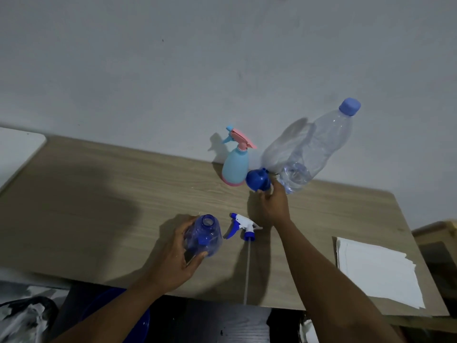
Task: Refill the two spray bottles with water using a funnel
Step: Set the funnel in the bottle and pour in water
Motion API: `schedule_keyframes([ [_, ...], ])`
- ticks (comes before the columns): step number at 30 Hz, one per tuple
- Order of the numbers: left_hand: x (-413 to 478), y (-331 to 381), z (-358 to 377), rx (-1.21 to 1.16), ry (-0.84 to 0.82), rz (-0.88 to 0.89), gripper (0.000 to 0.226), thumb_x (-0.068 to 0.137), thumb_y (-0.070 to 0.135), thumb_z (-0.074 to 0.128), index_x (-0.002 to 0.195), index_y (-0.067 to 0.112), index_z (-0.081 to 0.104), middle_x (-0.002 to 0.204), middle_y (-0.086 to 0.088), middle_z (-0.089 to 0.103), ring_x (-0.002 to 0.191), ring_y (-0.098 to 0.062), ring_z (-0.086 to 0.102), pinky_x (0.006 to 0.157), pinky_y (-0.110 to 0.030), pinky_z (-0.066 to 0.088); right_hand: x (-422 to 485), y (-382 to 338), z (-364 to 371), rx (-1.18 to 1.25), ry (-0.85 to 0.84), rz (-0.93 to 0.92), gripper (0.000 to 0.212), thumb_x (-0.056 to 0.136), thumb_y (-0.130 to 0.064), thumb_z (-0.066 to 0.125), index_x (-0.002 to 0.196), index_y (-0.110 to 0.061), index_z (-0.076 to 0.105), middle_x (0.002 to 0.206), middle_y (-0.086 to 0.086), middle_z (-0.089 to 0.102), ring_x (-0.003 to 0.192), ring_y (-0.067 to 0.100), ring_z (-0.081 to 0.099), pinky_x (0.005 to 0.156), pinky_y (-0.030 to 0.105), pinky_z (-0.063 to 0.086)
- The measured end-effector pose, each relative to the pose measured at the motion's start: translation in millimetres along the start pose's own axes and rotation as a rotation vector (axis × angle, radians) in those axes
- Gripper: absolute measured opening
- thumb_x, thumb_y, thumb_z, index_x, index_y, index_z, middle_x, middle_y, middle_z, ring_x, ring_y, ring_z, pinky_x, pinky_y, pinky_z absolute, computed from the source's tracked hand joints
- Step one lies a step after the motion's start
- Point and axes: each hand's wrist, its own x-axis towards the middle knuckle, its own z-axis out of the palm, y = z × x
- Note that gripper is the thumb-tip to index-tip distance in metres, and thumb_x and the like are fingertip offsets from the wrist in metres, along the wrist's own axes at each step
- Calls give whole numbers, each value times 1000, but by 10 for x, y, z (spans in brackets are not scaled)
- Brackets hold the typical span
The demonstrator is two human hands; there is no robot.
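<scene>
Wooden table (99, 194): left hand (173, 258) grips one blue spray bottle (207, 233), right hand (274, 204) pinches one funnel (257, 180) beside one pastel bottle (235, 167).

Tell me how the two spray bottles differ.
The dark blue spray bottle is see-through; the pastel spray bottle is opaque, light blue and pink. The dark one's trigger head lies beside it; the pastel one's is on. The left hand grips the dark one; the pastel one stands untouched. Both stand upright on the table.

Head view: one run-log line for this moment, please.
left hand grips open blue spray bottle | right hand grasps blue funnel | trigger head lying on table | pastel sprayer capped
</scene>
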Motion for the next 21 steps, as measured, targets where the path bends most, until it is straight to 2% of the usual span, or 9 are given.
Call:
schedule_keyframes([
  [2, -3, -36, 17, -2, 1, -8, 83, 82, 14, 78, 142, 34, 24, 139, 40, 40, 130, 8, 45, 99, -6, 41, 197, -2, 45, 3, -22, -16, 42, 93, -11, 64, 133, -9, 49, 124, 2, 59, 113, 17, 55, 93, 27, 41],
  [4, -11, -68, 24, 2, -2, -18, 84, 82, 16, 79, 145, 26, 24, 144, 25, 40, 131, 4, 46, 102, -9, 41, 363, 43, 99, -23, -45, 44, 56, 94, -15, 66, 144, -10, 40, 140, 8, 53, 128, 22, 50, 101, 30, 39],
  [6, -16, -83, 30, -1, -8, -25, 84, 82, 16, 79, 148, 18, 26, 146, 14, 42, 132, 2, 47, 104, -12, 42, 483, 92, 145, -82, -68, 82, 57, 96, -18, 64, 146, -8, 38, 144, 13, 50, 133, 28, 48, 105, 34, 38],
  [8, -12, -78, 38, -7, -16, -26, 84, 82, 16, 78, 148, 15, 26, 148, 10, 42, 133, 0, 46, 104, -13, 42, 509, 122, 154, -112, -66, 68, 52, 96, -20, 64, 142, -7, 43, 139, 15, 53, 128, 31, 52, 100, 33, 40],
  [12, -10, -65, 48, -22, 4, -28, 83, 83, 19, 77, 143, 34, 24, 145, 23, 42, 132, 2, 46, 101, -10, 42, 274, 148, 149, -65, -32, 85, 53, 89, -29, 72, 134, -14, 49, 129, 6, 57, 115, 22, 57, 91, 31, 42],
  [14, -14, -79, 53, -27, 8, -24, 83, 83, 18, 77, 143, 36, 23, 145, 27, 41, 132, 0, 47, 103, -13, 43, 64, 178, 159, -60, -63, 48, 49, 82, -38, 76, 125, -24, 55, 119, -4, 60, 100, 9, 59, 84, 28, 47],
  [16, -16, -79, 47, -15, 7, -11, 85, 82, 18, 78, 144, 37, 22, 146, 27, 40, 133, 0, 47, 105, -14, 42, -138, 208, 152, -83, -126, 1, 51, 76, -44, 78, 120, -31, 56, 115, -6, 58, 89, 0, 59, 77, 20, 48],
  [18, -15, -84, 47, -2, 7, 13, 86, 83, 18, 77, 145, 38, 21, 148, 27, 37, 134, 0, 46, 105, -13, 40, -273, 221, 97, -94, -158, 0, 62, 77, -38, 80, 131, -30, 51, 122, -6, 47, 93, -4, 55, 78, 11, 40],
  [21, -15, -77, 50, -5, 22, 8, 93, 83, 13, 77, 143, 52, 18, 146, 33, 36, 133, 4, 45, 103, -8, 38, -289, 226, -29, -61, -170, -36, 72, 76, -25, 81, 139, -23, 46, 131, -7, 42, 101, -2, 52, 83, 9, 37],
])
